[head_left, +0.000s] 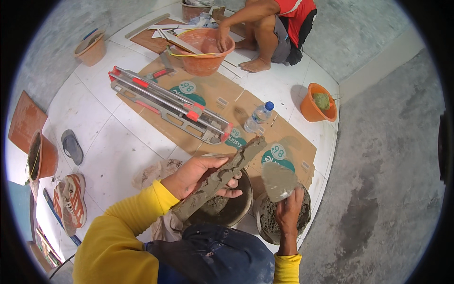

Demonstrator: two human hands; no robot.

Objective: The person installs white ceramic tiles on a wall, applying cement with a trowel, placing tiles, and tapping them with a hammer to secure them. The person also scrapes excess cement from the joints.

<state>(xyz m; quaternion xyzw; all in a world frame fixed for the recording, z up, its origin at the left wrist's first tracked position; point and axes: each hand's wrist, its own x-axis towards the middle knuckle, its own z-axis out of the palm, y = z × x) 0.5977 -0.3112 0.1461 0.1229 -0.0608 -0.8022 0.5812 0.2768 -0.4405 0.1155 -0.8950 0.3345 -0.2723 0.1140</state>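
Left hand grips a mortar-covered strip, right hand a trowel; bottle and tile cutter occupy cardboard ahead.

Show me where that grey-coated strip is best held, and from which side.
Probably near the middle of the grey-coated strip, from beneath, cupping both long edges, as the left hand does. It is long and narrow, so a middle hold should balance it, and its upper face is thickly coated and lumpy.
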